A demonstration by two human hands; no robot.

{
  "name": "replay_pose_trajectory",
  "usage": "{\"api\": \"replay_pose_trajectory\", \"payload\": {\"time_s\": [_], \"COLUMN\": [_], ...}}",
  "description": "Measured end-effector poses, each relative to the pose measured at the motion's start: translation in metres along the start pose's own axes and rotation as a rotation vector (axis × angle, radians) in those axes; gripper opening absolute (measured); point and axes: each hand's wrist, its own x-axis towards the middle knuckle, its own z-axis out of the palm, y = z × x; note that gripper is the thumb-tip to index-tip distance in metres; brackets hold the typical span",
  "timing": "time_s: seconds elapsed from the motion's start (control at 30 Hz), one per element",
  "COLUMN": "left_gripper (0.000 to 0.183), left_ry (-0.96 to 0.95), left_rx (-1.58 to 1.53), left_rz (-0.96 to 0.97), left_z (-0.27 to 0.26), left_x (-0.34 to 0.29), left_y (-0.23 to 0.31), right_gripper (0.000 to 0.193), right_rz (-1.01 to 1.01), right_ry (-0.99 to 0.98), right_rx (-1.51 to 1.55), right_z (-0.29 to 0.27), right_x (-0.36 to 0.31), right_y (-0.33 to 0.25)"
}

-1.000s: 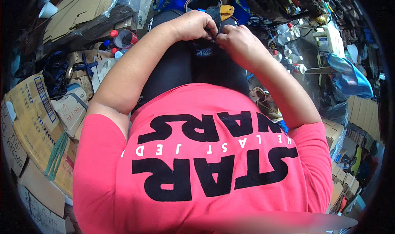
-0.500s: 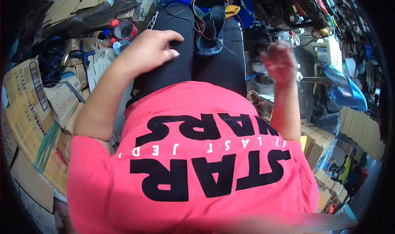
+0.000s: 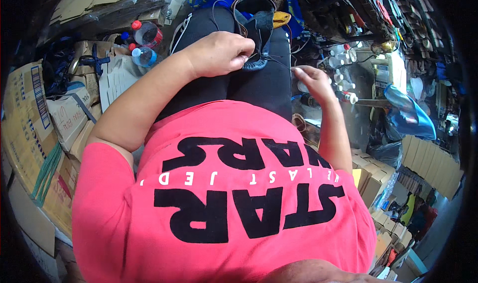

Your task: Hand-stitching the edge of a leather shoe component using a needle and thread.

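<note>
A dark leather shoe (image 3: 259, 33), its toe seam puckered, stands between my thighs with its opening away from me. My left hand (image 3: 219, 55) is closed in a pinch against the left side of its toe. What those fingers hold, if anything, is hidden. From the toe a thin dark thread (image 3: 280, 61) runs right to my right hand (image 3: 314, 81), whose thumb and finger are pinched on it. Another dark cord (image 3: 215, 15) loops over my left thigh beside the shoe. A yellow-tan piece (image 3: 281, 19) sits against the shoe's right side.
Plastic bottles (image 3: 147, 35) lie to the left, near cardboard boxes (image 3: 27, 108). More small bottles (image 3: 343, 81) stand beyond my right hand, with a blue plastic bag (image 3: 411, 113) farther right. Cardboard pieces (image 3: 433, 163) are stacked at the right.
My left hand has moved right onto the shoe's toe and closed. My right hand has come in toward the shoe, lower, and now pinches the thread.
</note>
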Motion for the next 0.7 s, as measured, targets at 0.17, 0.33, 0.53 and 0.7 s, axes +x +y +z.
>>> {"api": "replay_pose_trajectory", "payload": {"time_s": [0.17,0.33,0.53,0.7], "left_gripper": [0.021,0.011,0.037,0.04], "left_ry": [-0.238,0.368,0.344,0.517], "left_rx": [-0.052,0.248,-1.628,-1.672], "left_rz": [-0.295,-0.288,-0.09,-0.336], "left_z": [-0.043,-0.044,0.013,-0.002], "left_x": [-0.007,-0.011,0.021,-0.002], "left_y": [0.022,-0.013,0.023,-0.016], "right_gripper": [0.038,0.038,0.034,0.033], "right_rz": [0.029,-0.216,-0.293,-0.363], "right_ry": [0.035,0.217,0.303,0.303], "right_rx": [-0.211,-0.378,-0.44,-0.591], "right_z": [0.018,0.031,0.041,0.027], "right_x": [0.013,0.009,0.009,0.003], "right_y": [0.005,0.025,0.023,0.029]}}
